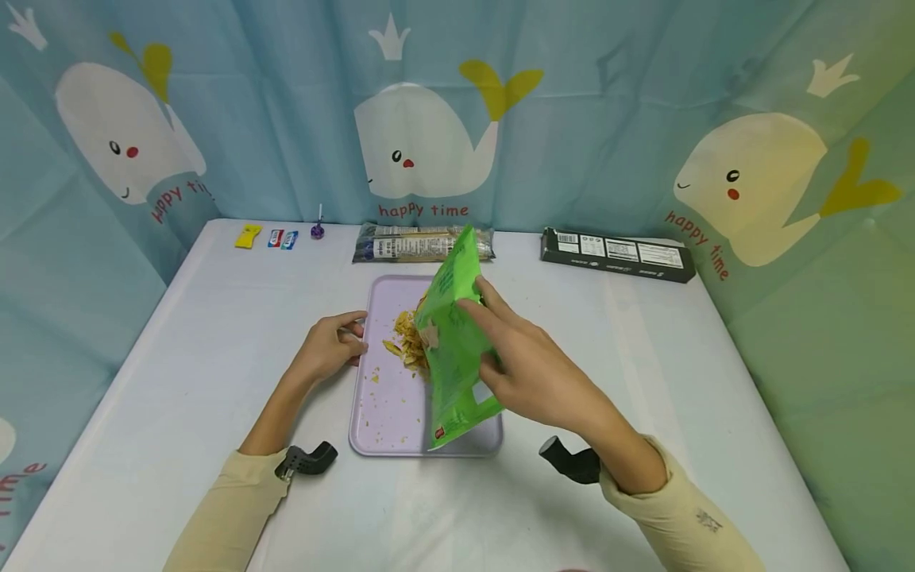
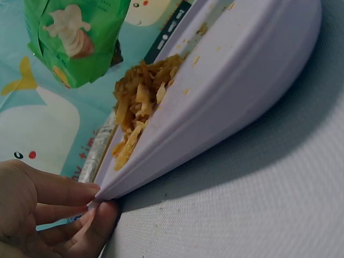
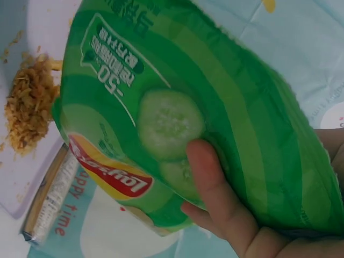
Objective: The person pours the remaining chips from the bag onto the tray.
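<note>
My right hand point(image 1: 539, 373) grips a green Lay's chip bag point(image 1: 461, 342) above the tray, its thumb and fingers on either side of the bag. In the right wrist view the bag point(image 3: 166, 123) shows cucumber slices and the brand logo. A heap of broken yellow-brown chips point(image 1: 407, 340) lies on the lilac tray point(image 1: 379, 433), beside the bag's lower opening, with crumbs scattered around it. At the tray's left side my left hand point(image 1: 330, 345) pinches the rim between thumb and fingers, as the left wrist view shows the hand point(image 2: 59, 215) at the edge.
Behind the tray lies a long clear-wrapped pack point(image 1: 422, 244), with a black box point(image 1: 618, 254) to its right. A purple lollipop point(image 1: 318, 229), small red and blue packets point(image 1: 282, 239) and a yellow wrapped sweet point(image 1: 247, 236) sit at the back left. A whale-print curtain point(image 1: 286, 119) surrounds the white table.
</note>
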A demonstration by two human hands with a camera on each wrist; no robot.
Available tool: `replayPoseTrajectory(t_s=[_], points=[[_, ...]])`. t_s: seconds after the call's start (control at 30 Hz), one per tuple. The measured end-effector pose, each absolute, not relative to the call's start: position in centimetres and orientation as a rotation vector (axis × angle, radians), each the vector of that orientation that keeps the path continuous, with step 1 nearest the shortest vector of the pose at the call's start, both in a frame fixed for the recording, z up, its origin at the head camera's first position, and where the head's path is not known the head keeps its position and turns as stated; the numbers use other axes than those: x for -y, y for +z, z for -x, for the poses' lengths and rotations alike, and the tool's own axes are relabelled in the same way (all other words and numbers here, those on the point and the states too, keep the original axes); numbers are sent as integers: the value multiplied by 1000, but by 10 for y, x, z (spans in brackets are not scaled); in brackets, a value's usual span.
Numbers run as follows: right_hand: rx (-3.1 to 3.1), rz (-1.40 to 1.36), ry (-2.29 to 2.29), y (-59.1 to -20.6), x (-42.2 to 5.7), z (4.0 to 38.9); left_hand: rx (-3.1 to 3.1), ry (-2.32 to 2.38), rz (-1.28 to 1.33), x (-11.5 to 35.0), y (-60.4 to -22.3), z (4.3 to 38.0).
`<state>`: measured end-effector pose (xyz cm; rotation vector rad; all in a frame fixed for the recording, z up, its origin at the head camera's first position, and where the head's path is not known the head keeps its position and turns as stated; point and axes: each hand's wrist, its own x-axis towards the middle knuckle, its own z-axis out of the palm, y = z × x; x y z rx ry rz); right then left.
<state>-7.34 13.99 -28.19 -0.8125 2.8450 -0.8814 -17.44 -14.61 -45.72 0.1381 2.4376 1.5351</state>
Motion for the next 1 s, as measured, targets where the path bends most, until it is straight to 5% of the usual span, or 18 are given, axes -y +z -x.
replayPoseTrajectory(t_s=[1.0], points=[[-2796,875,-868,-260,-144,86,-2437,1528,-137,146,-457,176]])
